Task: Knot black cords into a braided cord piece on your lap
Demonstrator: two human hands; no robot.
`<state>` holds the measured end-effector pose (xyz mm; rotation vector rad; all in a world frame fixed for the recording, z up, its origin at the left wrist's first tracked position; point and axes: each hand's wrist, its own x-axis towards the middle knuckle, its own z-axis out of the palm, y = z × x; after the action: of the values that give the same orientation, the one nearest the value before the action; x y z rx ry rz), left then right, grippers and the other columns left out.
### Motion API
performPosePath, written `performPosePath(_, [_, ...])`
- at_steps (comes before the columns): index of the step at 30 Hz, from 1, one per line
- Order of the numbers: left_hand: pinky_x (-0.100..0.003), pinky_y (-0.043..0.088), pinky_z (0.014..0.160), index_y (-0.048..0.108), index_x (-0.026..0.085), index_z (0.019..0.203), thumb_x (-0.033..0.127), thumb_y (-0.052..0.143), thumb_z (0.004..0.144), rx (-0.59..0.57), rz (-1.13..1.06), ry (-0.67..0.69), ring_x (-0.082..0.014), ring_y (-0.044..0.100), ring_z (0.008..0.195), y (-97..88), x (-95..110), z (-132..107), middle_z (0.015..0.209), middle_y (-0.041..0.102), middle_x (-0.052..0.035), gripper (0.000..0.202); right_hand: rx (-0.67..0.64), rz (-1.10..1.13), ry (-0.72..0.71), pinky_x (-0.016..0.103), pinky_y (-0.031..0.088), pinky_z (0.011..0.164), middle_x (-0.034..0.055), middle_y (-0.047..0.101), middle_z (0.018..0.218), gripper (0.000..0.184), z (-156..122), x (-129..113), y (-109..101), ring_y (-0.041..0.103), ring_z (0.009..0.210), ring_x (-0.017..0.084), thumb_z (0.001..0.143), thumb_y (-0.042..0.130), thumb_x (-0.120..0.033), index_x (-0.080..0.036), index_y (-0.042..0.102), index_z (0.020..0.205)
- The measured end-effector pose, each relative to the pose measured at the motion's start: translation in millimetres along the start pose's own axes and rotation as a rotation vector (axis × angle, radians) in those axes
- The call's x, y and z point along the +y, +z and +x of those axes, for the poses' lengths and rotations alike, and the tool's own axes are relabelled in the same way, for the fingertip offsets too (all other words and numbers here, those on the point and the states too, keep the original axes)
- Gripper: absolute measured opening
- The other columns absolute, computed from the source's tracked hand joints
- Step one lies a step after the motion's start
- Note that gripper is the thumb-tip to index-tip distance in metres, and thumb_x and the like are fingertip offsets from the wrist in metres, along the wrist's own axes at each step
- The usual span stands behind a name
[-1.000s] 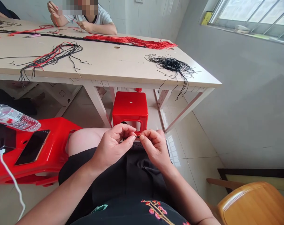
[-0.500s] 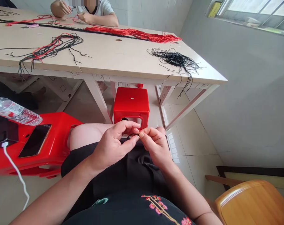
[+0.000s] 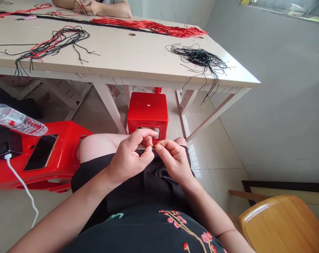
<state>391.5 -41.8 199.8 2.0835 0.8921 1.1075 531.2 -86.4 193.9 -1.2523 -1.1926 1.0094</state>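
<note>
Above my lap, my left hand (image 3: 133, 151) pinches with thumb and a bent finger, its index finger stretched out over the top. Fingertip to fingertip with it, my right hand (image 3: 173, 160) is closed in a pinch. Between the two pinches shows a short dark bit of black cord (image 3: 153, 147); the rest of it is hidden by my fingers or against the dark clothing.
On the table (image 3: 117, 58) lie a black cord bundle (image 3: 200, 58), a black-and-red bundle (image 3: 52, 42) and red cords (image 3: 148, 26). Another person's hands (image 3: 88, 6) hold red cord. A red stool (image 3: 148, 109), phone (image 3: 41, 153), bottle (image 3: 19, 119) and wooden chair (image 3: 283, 225) stand around.
The small black loop that showed between my hands is now mostly hidden. My left thumb and finger have closed together. The view has tilted down slightly.
</note>
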Motion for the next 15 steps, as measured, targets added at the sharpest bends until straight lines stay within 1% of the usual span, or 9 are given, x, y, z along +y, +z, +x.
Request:
performPosePath(2, [-0.023,0.055,0.073,0.057,0.020,0.107,0.011,0.056,0.076,-0.050,-0.099,-0.094,-0.0113,0.063,0.078,-2.2,1.6,0.9,0.088,0.063,-0.0019,0.032,-0.013,0.130,0.054,0.020,0.031,0.045,-0.0056,0.042,0.052,0.025,1.3,4.2,-0.8,0.034,0.048,0.006,0.082,0.056,-0.039,-0.018,0.054,0.068])
performPosePath(4, [-0.024,0.056,0.073,0.060,0.019,0.103,0.015,0.059,0.076,-0.081,-0.111,-0.118,-0.0125,0.064,0.080,-4.0,3.0,2.5,0.090,0.064,-0.0037,0.028,-0.019,0.236,0.087,0.019,0.028,0.044,-0.0072,0.039,0.052,0.027,2.1,8.0,-1.2,0.029,0.046,0.005,0.081,0.058,-0.041,-0.018,0.052,0.068])
performPosePath(5, [-0.024,0.056,0.073,0.062,0.018,0.101,0.015,0.061,0.075,-0.090,-0.088,-0.106,-0.0127,0.064,0.080,-4.6,3.4,3.4,0.091,0.065,-0.0042,0.025,-0.022,0.268,0.094,0.019,0.027,0.044,-0.0075,0.039,0.053,0.027,2.3,9.6,-1.3,0.029,0.046,0.004,0.080,0.059,-0.041,-0.017,0.052,0.068])
performPosePath(8, [-0.024,0.056,0.072,0.065,0.019,0.094,0.013,0.061,0.076,-0.092,0.005,0.009,-0.0138,0.065,0.082,-5.7,2.8,6.6,0.091,0.068,-0.0044,0.019,-0.038,0.303,0.082,0.019,0.027,0.045,-0.0078,0.039,0.052,0.027,1.8,11.6,-1.8,0.031,0.047,0.004,0.082,0.060,-0.038,-0.017,0.050,0.067])
performPosePath(10, [-0.024,0.055,0.073,0.065,0.019,0.095,0.010,0.059,0.076,-0.083,0.051,0.107,-0.0140,0.065,0.084,-5.9,1.2,8.4,0.091,0.069,-0.0042,0.022,-0.058,0.285,0.063,0.019,0.028,0.045,-0.0077,0.041,0.051,0.026,1.1,10.8,-2.4,0.033,0.047,0.004,0.084,0.058,-0.035,-0.017,0.050,0.068])
performPosePath(13, [-0.022,0.054,0.071,0.064,0.019,0.101,0.004,0.057,0.074,-0.064,0.107,0.233,-0.0118,0.065,0.079,-3.9,-1.5,8.9,0.089,0.069,-0.0028,0.031,-0.046,0.152,-0.013,0.019,0.032,0.046,-0.0063,0.045,0.053,0.022,0.1,7.7,-2.8,0.037,0.048,0.005,0.084,0.057,-0.032,-0.017,0.053,0.069])
performPosePath(15, [-0.021,0.054,0.069,0.063,0.020,0.102,0.001,0.054,0.073,-0.035,0.158,0.286,-0.0108,0.063,0.077,-0.7,-2.4,7.6,0.088,0.069,-0.0015,0.035,-0.016,0.028,-0.082,0.019,0.034,0.047,-0.0050,0.047,0.054,0.019,-0.5,6.1,-2.0,0.041,0.050,0.007,0.084,0.056,-0.029,-0.017,0.056,0.069])
